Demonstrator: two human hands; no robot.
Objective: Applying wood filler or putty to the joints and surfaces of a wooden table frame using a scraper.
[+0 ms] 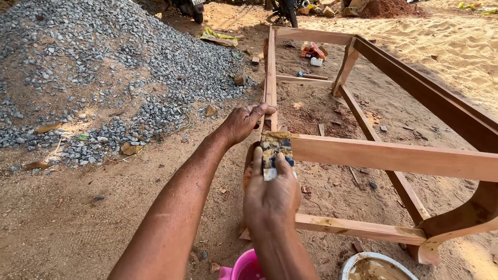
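Observation:
A bare wooden furniture frame (394,155) stands on sandy ground, its near corner right in front of me. My left hand (243,122) grips the top rail at that corner, thumb over the edge. My right hand (270,194) presses a worn folded piece of sandpaper (276,148), dark blue and yellow-brown, against the corner post just below the rail. Fingers of that hand lie flat on the paper's lower part.
A grey gravel heap (104,67) fills the left. A pink bucket (246,267) and a white bowl of brown paste (376,267) sit at the bottom edge. A hammer (311,75) and small boxes (314,52) lie inside the frame. Motorbike wheels (197,13) stand at the top.

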